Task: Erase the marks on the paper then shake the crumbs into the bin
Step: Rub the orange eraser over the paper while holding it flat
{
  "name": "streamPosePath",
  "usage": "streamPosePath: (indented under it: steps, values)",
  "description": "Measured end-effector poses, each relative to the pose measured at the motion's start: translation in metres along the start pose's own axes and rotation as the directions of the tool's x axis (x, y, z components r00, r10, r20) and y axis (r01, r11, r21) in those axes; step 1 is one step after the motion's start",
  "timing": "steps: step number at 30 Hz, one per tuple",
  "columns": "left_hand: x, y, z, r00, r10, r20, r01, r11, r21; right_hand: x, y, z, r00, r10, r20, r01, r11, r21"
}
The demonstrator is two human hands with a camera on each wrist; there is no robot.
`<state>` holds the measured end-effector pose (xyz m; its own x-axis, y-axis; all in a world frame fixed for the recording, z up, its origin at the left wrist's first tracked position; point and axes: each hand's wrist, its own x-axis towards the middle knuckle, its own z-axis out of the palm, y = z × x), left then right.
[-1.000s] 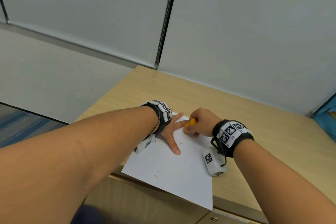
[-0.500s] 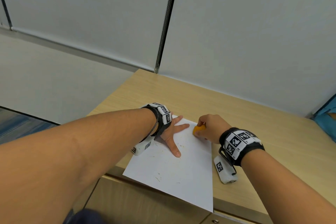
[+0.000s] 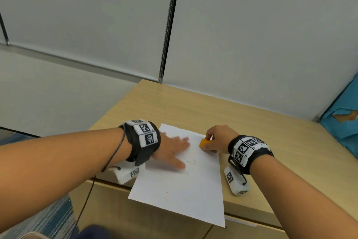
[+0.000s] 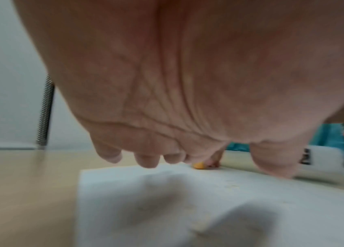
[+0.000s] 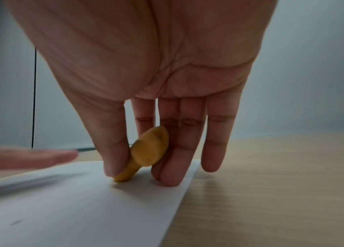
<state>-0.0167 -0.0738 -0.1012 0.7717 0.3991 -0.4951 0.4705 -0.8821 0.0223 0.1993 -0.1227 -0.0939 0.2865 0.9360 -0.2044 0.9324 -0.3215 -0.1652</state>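
Wood desk point(image 3: 174, 107) w/ paper point(image 3: 193, 190), grey wall point(image 3: 251, 35)

Office-type room: pale wood-laminate surface point(image 3: 251, 122) with a drawer front below; lowered grey roller blinds point(image 3: 251, 25) at 12 o'clock, a bead chain point(image 3: 166, 25) hanging between them; blue striped carpet point(image 3: 48, 217) at 8 o'clock

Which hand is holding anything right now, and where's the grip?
Right hand pinches the orange eraser by its flat sides, thumb against fingers. Left hand holds nothing; it lies flat on the paper.
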Motion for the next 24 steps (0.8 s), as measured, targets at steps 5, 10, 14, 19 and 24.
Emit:
streamPosePath:
  steps: [5,10,14,19,24]
  values:
    - [0.011,0.002,-0.001,0.988,-0.135,-0.079,0.135,0.991,0.006,-0.006,-0.007,-0.001,1.0,0.011,-0.022,-0.013,0.998,-0.06]
    - [0.018,0.05,0.004,0.979,0.191,0.071,-0.196,0.978,0.066,-0.006,-0.007,-0.001,0.999,0.005,-0.033,-0.008,0.994,-0.108]
    - [0.014,0.048,-0.007,0.949,0.258,0.179,-0.263,0.965,0.003,-0.008,-0.007,-0.001,0.999,-0.004,-0.038,-0.002,0.99,-0.138]
    - [-0.003,-0.006,-0.024,0.998,-0.034,0.054,0.039,0.994,-0.105,-0.01,-0.008,-0.001,0.999,-0.022,-0.045,0.014,0.985,-0.17]
    - [-0.01,-0.05,-0.02,0.978,-0.206,-0.015,0.203,0.972,-0.119,-0.01,-0.01,-0.001,0.999,-0.036,-0.034,0.028,0.978,-0.207]
